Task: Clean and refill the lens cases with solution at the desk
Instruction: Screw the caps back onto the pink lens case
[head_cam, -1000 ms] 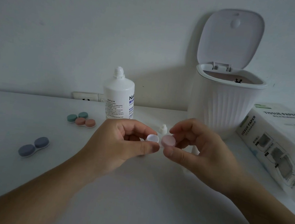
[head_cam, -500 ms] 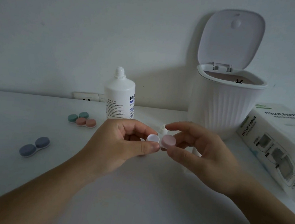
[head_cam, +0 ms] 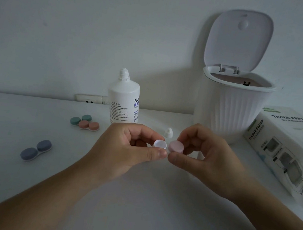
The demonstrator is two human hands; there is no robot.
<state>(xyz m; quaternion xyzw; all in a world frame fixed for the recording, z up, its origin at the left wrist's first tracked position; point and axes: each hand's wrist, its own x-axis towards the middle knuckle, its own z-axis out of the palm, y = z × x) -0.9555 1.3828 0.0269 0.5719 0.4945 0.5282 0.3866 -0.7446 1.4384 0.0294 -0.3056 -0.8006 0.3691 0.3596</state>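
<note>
My left hand [head_cam: 129,150] pinches a white lens case [head_cam: 160,144] at its open well, held above the desk at the centre. My right hand [head_cam: 206,155] pinches the pink cap [head_cam: 176,146] on the case's other well. Behind my hands the white solution bottle [head_cam: 123,100] stands uncapped, and its small white cap [head_cam: 168,132] sits on the desk to its right. On the left lie a green case [head_cam: 80,119], a salmon case [head_cam: 89,125] and a blue-grey case [head_cam: 36,150], all capped.
A white ribbed bin [head_cam: 230,114] with its lid up stands at the back right. A tissue paper pack [head_cam: 285,147] lies on the right edge. A wall socket [head_cam: 90,98] sits behind the bottle. The white desk [head_cam: 136,207] stretches toward me.
My right hand's fingers have curled back round the pink cap after being stretched out half a second ago. The left hand and the case have barely moved.
</note>
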